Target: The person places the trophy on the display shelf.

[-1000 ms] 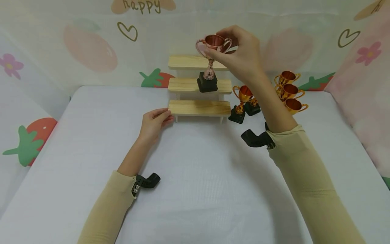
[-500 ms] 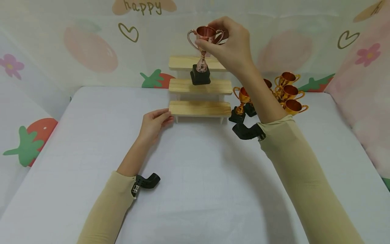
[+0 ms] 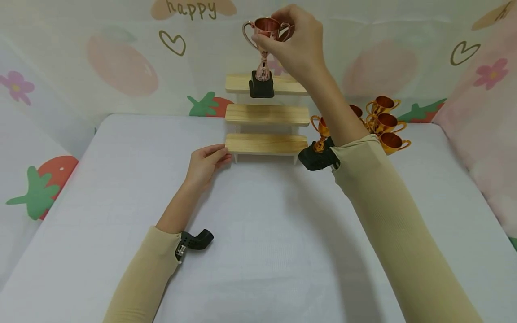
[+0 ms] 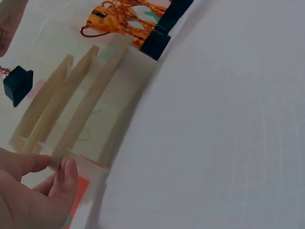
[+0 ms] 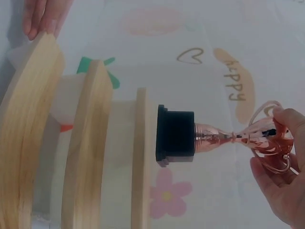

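A copper-coloured trophy cup (image 3: 263,56) with two handles and a black square base is held upright in my right hand (image 3: 300,47), thumb and fingers pinching its bowl. Its base overlaps the top step of the three-step wooden display stand (image 3: 266,142) in the head view. In the right wrist view a narrow gap separates the trophy's black base (image 5: 176,136) from the top step (image 5: 140,157). My left hand (image 3: 203,166) pinches the left end of the bottom step, with thumb and fingers visible around it in the left wrist view (image 4: 43,186).
Several gold trophies (image 3: 383,122) stand on the white table (image 3: 242,233) right of the stand, partly hidden by my right forearm and wrist camera (image 3: 317,157). A printed backdrop (image 3: 133,67) with strawberries and hearts hangs close behind the stand.
My right hand has moved up and slightly left with the copper trophy, from in front of the middle step to the top step. The left hand stays on the stand.
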Demonstrator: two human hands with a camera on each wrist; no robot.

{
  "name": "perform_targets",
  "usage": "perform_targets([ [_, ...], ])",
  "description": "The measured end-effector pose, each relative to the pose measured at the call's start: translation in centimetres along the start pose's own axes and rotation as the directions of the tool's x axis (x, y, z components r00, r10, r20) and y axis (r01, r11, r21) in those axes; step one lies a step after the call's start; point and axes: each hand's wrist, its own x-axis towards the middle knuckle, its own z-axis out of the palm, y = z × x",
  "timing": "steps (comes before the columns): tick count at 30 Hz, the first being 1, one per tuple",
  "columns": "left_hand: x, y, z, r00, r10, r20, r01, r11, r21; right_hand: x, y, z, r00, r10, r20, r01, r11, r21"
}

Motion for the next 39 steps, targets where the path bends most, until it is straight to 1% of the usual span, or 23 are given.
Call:
perform_targets([
  [5,0.1,0.0,0.1,1.000,0.002,-0.002,-0.002,1.000,-0.003,0.8,0.1,0.4,1.000,0.008,-0.012,-0.008,1.000,-0.008],
  [8,0.1,0.0,0.1,1.000,0.002,0.000,-0.002,1.000,-0.003,1.3,0.2,0.7,0.999,0.035,-0.018,-0.035,0.999,0.005],
  [12,0.0,0.0,0.0,1.000,-0.010,0.004,0.010,1.000,0.008,1.9,0.3,1.2,0.999,0.051,-0.012,-0.051,0.999,0.006],
  [15,-0.1,0.0,0.0,1.000,-0.019,0.006,0.019,1.000,0.015,2.1,0.3,1.5,0.999,0.045,-0.004,-0.045,0.999,-0.019],
  [23,-0.2,0.0,-0.1,1.000,-0.018,-0.004,0.018,1.000,0.018,3.0,0.3,2.7,0.995,0.102,0.013,-0.100,0.991,-0.087],
  [33,-0.3,0.0,-0.1,1.000,-0.020,0.001,0.020,1.000,0.010,3.3,0.4,3.5,0.989,0.148,0.030,-0.145,0.986,-0.086],
  [39,-0.3,-0.1,0.0,1.000,-0.026,0.003,0.026,1.000,0.014,3.3,0.4,3.8,0.991,0.129,0.033,-0.126,0.988,-0.085],
])
